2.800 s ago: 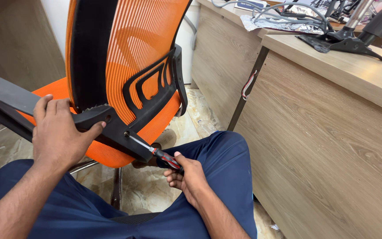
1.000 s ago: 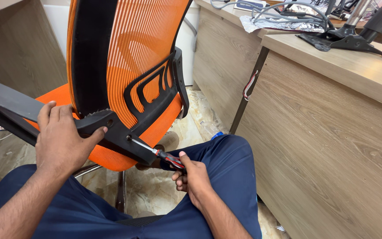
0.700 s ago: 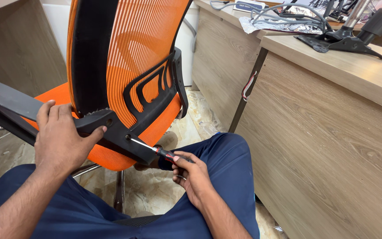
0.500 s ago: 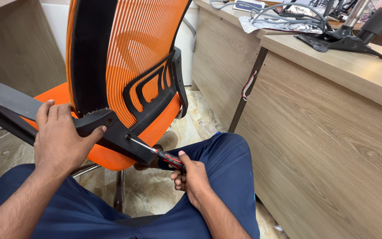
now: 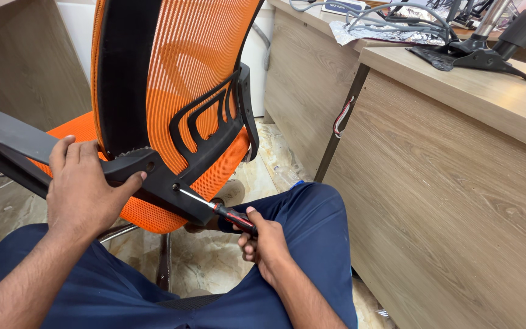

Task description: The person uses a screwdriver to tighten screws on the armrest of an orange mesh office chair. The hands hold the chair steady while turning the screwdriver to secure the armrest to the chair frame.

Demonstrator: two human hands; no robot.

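Orange chair (image 5: 202, 79), one screwdriver (image 5: 226, 214), two gripping hands.

Right hand (image 5: 266, 240): fingers are re-gripping the red-and-black screwdriver (image 5: 229, 214), shifting along its handle between frames; the handle is rolling in the grasp, its red stripe showing differently than before.

Screwdriver shaft: tip is now sitting at the hole in the black armrest bracket (image 5: 171, 189).

Left hand (image 5: 83, 189): is sliding slightly right along the armrest (image 5: 7, 143) since the earliest frame.
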